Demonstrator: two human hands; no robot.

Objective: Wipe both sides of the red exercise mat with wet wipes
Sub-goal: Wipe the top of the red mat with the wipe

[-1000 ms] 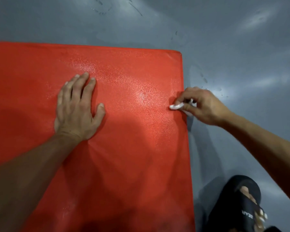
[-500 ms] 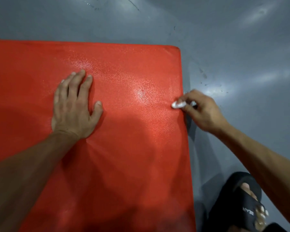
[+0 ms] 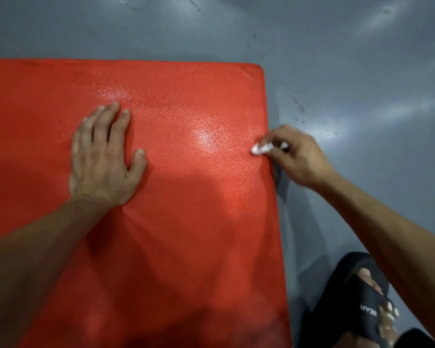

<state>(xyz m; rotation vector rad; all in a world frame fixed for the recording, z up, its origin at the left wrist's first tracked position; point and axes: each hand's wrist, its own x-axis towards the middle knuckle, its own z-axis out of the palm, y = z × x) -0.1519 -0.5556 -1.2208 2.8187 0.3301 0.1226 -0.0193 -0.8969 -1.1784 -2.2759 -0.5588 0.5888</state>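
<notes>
The red exercise mat [image 3: 186, 234] lies flat on the grey floor and fills the left and middle of the view, its far right corner showing. My left hand [image 3: 103, 162] presses palm down on the mat with its fingers spread. At the mat's right edge my right hand [image 3: 296, 156] pinches a small bunched white wet wipe [image 3: 260, 148]. The wipe touches the mat's surface right by that edge. A shiny patch on the mat sits just left of the wipe.
Grey floor [image 3: 362, 84] with scuff marks surrounds the mat at the back and right. A foot in a black slide sandal [image 3: 367, 305] stands on the floor at the lower right, close to the mat's edge.
My right hand with the wipe has shifted slightly along the mat's right edge. My left hand has stayed pressed on the mat.
</notes>
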